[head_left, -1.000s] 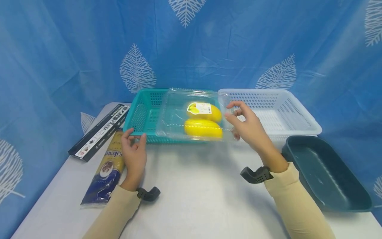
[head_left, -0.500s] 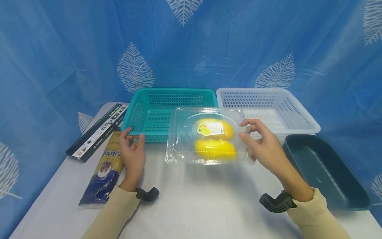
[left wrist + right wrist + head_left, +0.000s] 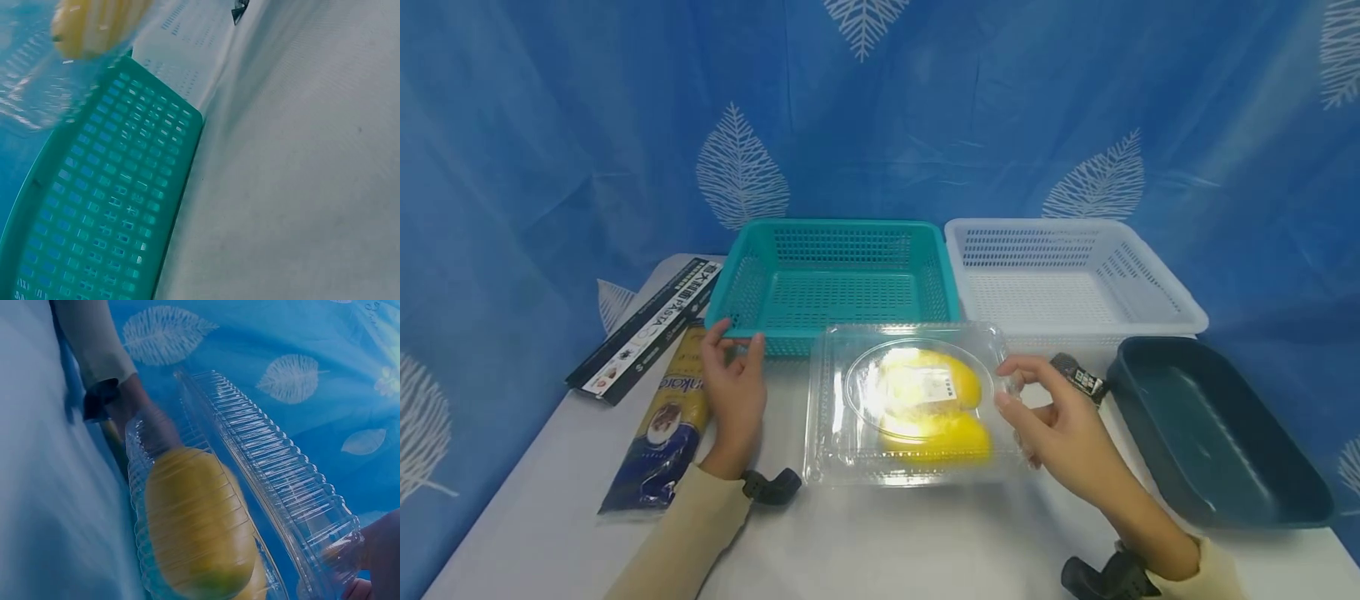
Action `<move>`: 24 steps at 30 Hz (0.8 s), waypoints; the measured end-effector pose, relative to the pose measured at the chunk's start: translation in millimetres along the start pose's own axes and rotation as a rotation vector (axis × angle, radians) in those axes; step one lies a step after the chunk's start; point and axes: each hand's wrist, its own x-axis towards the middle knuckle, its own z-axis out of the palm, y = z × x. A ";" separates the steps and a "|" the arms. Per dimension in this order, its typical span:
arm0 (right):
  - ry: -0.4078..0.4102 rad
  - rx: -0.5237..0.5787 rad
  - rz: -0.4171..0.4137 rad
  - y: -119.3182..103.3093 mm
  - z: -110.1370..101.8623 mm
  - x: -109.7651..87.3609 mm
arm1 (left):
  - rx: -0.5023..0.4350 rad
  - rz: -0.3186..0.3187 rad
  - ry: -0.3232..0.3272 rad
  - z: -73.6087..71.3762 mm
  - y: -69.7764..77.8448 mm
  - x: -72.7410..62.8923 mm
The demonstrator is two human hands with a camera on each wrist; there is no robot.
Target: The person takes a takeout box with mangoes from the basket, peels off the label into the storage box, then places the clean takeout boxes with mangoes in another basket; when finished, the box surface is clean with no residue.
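Observation:
A clear plastic clamshell box (image 3: 842, 417) with two yellow mangoes (image 3: 936, 437) inside is held low in front of the baskets. My right hand (image 3: 1067, 425) grips its right side between thumb and fingers. A white label on the box is washed out by glare. In the right wrist view, a gap shows between the two ribbed shells (image 3: 269, 462), with a mango (image 3: 197, 519) behind the clear wall. My left hand (image 3: 735, 400) holds the front left corner of the teal basket (image 3: 831, 344), fingers curled at its rim. The left wrist view shows the basket's perforated side (image 3: 106, 206), without the hand.
A white basket (image 3: 1075, 327) stands right of the teal one. A dark green tub (image 3: 1217, 433) lies to the right, with a small black packet (image 3: 1078, 379) by its corner. On the left are a black pasta box (image 3: 647, 333) and a gold-and-blue packet (image 3: 658, 433).
My right hand has brought the mango box down and toward me, from over the teal basket to in front of it. The black packet has come into view. My left hand stays put.

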 end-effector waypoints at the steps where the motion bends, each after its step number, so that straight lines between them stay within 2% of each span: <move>1: -0.005 0.003 0.018 3.0 1.9 -1.9 | 0.000 0.005 0.004 0.4 -0.1 0.1; 8: -0.032 -0.005 0.139 23.4 14.1 -8.3 | 0.031 -0.004 0.011 0.9 0.9 -1.8; 13: -0.043 -0.005 0.116 31.2 18.8 -7.5 | 0.026 -0.008 0.010 -0.6 3.3 -4.2; 24: -0.057 0.080 0.090 48.8 21.0 -2.0 | 0.014 -0.039 -0.011 -0.1 3.4 -2.2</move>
